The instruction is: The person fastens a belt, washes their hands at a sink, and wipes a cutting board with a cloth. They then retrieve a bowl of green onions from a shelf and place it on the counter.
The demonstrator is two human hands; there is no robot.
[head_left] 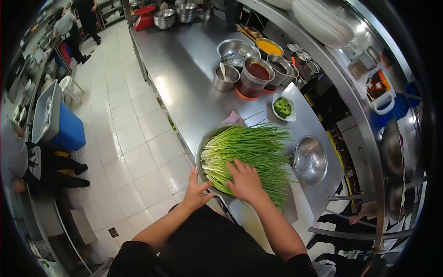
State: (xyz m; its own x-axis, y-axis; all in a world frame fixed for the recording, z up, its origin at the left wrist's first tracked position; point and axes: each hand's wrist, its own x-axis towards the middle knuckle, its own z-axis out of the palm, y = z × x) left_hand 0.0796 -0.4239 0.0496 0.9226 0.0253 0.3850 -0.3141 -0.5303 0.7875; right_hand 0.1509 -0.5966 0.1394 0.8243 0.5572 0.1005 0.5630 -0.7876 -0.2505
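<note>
Seen from above, a steel bowl (199, 157) heaped with long green onions (258, 145) sits at the near edge of a metal counter (180, 60). The onions' pale ends lie toward the left of the bowl, and their green tips fan out to the right, past the rim. The wearer's right hand (245, 183) rests on top of the onions, open, fingers a little spread. The left hand (197, 194) is at the bowl's near left rim, thumb and forefinger apart; whether it grips the rim, I cannot tell. A white board (302, 210) lies just right of the bowl, partly under the green tips. Near its far end stands a shiny metal bowl (310, 160). Beyond the onions, a white dish (292, 114) holds broccoli (282, 107), and a bit of pink cloth (233, 117) shows at the steel bowl's far side. Farther along the counter are a small pot (225, 83) with a spoon in it, a tub of red sauce (257, 71) and a tub of something yellow (269, 47). To the left, across a tiled floor (121, 115), a person (16, 154) stands near a blue bin (69, 129).
</note>
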